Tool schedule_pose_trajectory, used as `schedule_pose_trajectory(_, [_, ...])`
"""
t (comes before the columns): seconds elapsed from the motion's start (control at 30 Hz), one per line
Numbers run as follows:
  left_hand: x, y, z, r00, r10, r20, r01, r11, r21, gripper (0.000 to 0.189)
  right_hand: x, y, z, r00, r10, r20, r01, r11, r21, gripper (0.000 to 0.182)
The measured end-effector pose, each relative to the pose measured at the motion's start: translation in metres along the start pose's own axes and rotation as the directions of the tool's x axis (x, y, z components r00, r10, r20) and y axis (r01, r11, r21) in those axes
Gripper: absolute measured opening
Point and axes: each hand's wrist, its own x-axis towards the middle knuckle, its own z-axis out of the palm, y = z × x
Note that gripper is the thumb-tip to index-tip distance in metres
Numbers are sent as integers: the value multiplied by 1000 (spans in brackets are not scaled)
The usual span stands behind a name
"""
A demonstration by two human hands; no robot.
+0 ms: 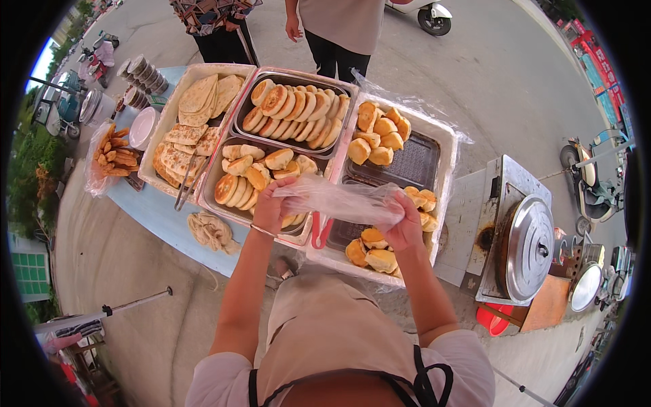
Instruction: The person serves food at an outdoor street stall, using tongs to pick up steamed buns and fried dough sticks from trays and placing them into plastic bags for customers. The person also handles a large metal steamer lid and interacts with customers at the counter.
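A clear plastic bag (341,199) is stretched between my two hands, above the food boxes. My left hand (274,203) grips its left end, over a tray of stuffed buns and round flatbreads (236,191). My right hand (402,221) pinches the other end, over a box of golden buns (380,257). Red-handled tongs (320,230) lie between the boxes, below the bag. Behind the bag, a metal tray holds rows of round browned flatbreads (300,109). Metal tongs (189,178) rest on a foam box with flat pancakes (178,157).
A lidded round pan (531,249) sits on a metal stove to the right. Fried dough sticks (114,152), a crumpled cloth (211,231) and stacked lidded tubs (145,74) are on the blue table (152,203). Two people (341,25) stand across the table.
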Motion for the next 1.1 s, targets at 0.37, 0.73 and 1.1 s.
schedule_pose_trajectory(0.37, [51,20,78,996,-83,35,90,931,-353,14,-26,-31,-19,936,336,108,-142,637,-758,22])
schedule_pose_trajectory(0.73, [44,-40,166,938,-16,346,314,456,-833,48,-40,-31,-90,979,-145,-140,197,836,512,42])
schedule_pose_trajectory(1.1, [58,-109,236,961,-247,-121,121,776,-619,52,54,-116,-89,873,-251,-418,378,890,255,24])
